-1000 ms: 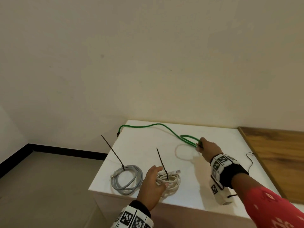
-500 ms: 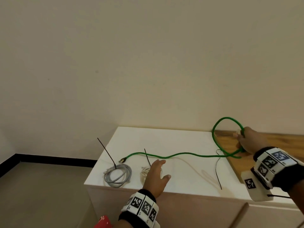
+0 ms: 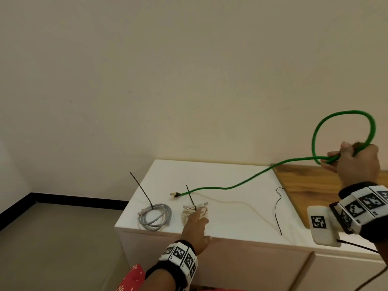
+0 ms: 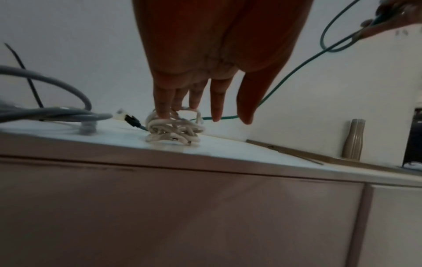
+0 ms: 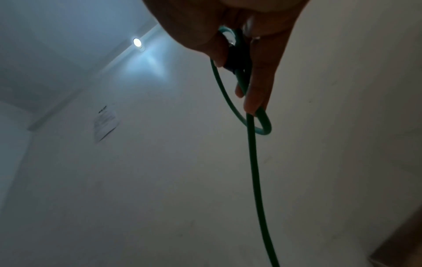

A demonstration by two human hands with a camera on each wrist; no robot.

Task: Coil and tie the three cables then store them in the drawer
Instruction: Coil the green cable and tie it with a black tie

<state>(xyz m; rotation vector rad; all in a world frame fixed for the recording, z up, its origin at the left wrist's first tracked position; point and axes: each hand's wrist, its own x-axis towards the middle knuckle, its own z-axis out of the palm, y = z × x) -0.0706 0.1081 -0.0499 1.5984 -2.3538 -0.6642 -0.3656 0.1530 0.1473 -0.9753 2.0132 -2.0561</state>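
A: Item one, green cable [image 3: 241,184]?

B: I log my right hand [image 3: 357,162] raised past the cabinet's [image 3: 241,219] right edge, fingers curled round a loop of it; the rest trails down to the white top, its plug end near the middle.

A: Item two, left hand [image 3: 196,229]?

B: Fingers straight, tips resting on the white coiled cable [image 3: 194,211] near the front edge. It grips nothing.

A: Item three?

B: Grey coiled cable [image 3: 155,216], front left corner, just beside the white coil. A black cable tie [image 3: 141,189] stands up from each coil; another black tie [image 3: 277,208] lies loose near the right edge.

A: Drawer?

B: I cannot tell which front it is.
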